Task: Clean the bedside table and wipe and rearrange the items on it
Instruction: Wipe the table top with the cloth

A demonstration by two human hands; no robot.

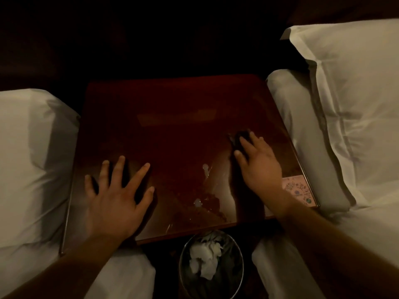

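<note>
Down front, just below the table's near edge, there's a bin with crumpled tissues in it. Left hand is wide open, fingers spread flat on the near-left part of the top. Right hand lies by the right edge, fingers laid pretty straight over some dark cloth-looking thing, just past a pink card at the near-right corner.

No legible text; the pink printed card on the near-right corner of the dark glossy wooden table is too blurred to read.
</note>
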